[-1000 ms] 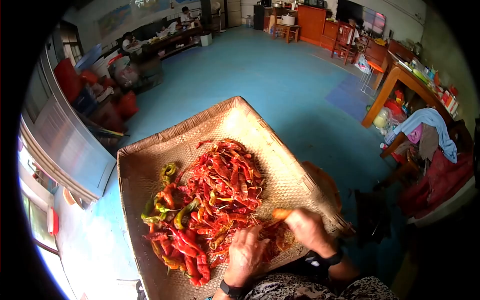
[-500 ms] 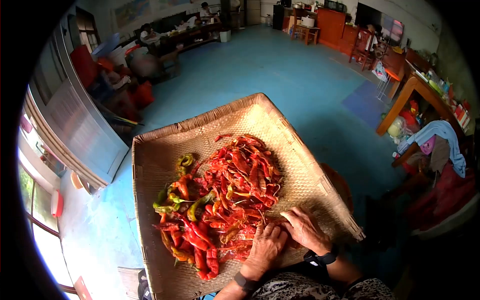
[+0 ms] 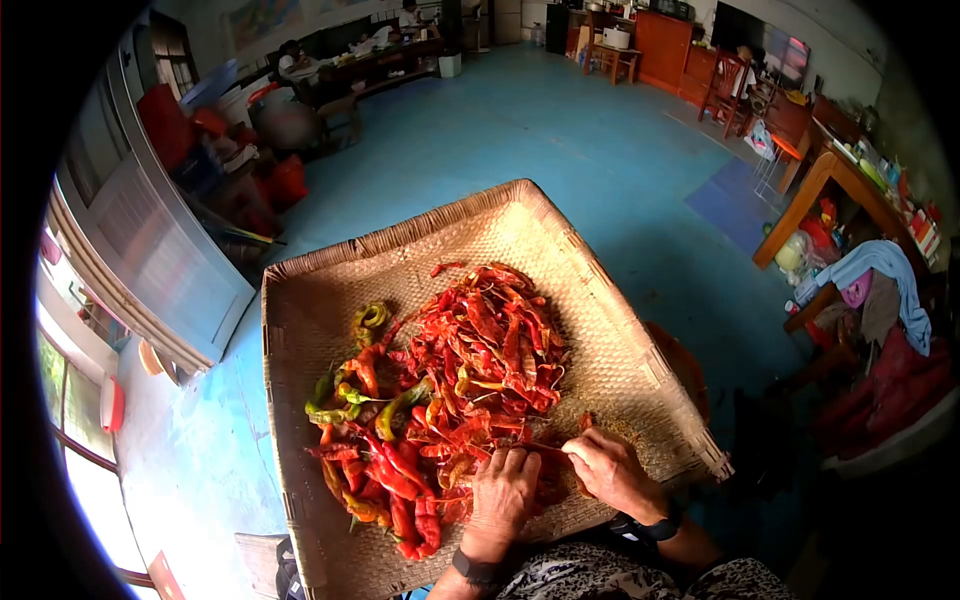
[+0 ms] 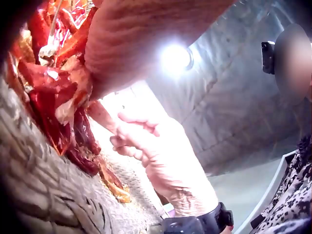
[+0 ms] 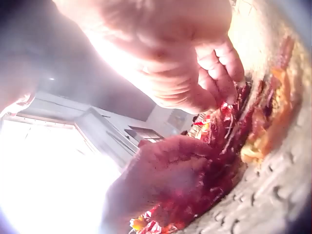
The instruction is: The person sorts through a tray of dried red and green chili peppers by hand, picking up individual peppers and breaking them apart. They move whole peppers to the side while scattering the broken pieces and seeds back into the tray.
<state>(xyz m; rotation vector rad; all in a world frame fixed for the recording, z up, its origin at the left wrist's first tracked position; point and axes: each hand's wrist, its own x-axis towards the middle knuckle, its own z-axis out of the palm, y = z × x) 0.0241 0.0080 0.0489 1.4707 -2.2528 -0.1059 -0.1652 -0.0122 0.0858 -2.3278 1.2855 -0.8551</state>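
Note:
Dried red chilies (image 3: 490,320) lie heaped in a large woven tray (image 3: 590,330). Fresher red chilies (image 3: 385,475) and green ones (image 3: 405,405) are on the heap's left side. My left hand (image 3: 503,490) is at the heap's near edge, fingers bent over the chilies. To its right, my right hand (image 3: 615,478) pinches the end of a thin dried red chili (image 3: 545,446) that stretches across to the left fingertips. The left wrist view shows the right hand (image 4: 161,151) with curled fingers facing the left thumb. The right wrist view shows both hands meeting over chili pieces (image 5: 229,131).
Loose yellowish seeds (image 3: 625,428) lie on the tray's right side. Beyond the tray stretches a blue floor (image 3: 530,130). A wooden table (image 3: 820,195) and a clothes-laden chair (image 3: 880,300) stand on the right, a door (image 3: 165,230) on the left. People sit at the back.
First the right hand was out to the right with an orange chili. It then came in beside the left hand, and now it has drawn slightly apart. The head view shifted.

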